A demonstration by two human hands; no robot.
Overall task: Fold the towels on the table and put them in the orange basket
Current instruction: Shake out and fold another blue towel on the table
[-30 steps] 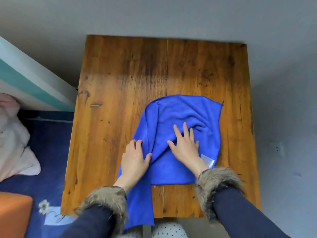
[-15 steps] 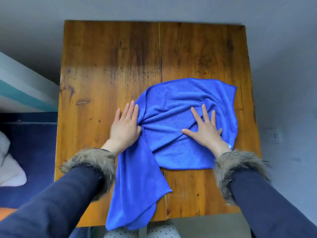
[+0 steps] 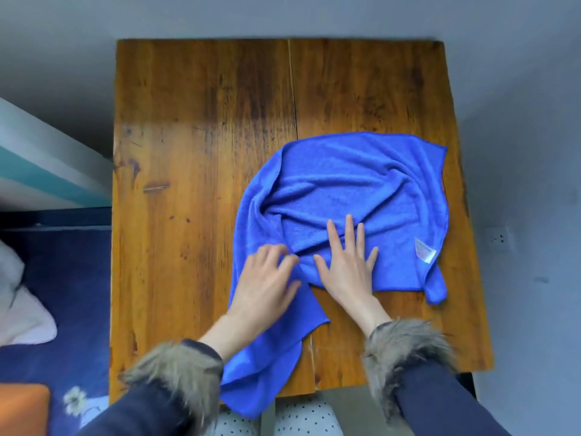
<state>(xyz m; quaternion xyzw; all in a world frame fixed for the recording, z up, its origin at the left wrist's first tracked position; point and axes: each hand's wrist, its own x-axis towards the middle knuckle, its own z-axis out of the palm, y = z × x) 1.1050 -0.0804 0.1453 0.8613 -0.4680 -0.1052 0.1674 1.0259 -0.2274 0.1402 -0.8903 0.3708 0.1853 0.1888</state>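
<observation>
A blue towel (image 3: 352, 190) lies rumpled on the right half of the wooden table (image 3: 195, 158), with one end hanging over the near edge. A white label shows near its right side. My right hand (image 3: 349, 262) rests flat on the towel, fingers spread. My left hand (image 3: 264, 284) lies on the towel's left part just beside it, blurred, with the fingers bent and apart. A corner of the orange basket (image 3: 22, 407) shows at the bottom left.
A blue floor covering (image 3: 69, 272) lies left of the table, with a pale pink cloth (image 3: 19, 309) on it. A white and teal board (image 3: 37, 165) leans at the left. A wall socket (image 3: 498, 238) sits on the grey wall at the right.
My left hand moved right onto the towel, close to my right hand. My right hand shifted left toward the towel's middle. The towel's right corner now pokes out toward the near edge.
</observation>
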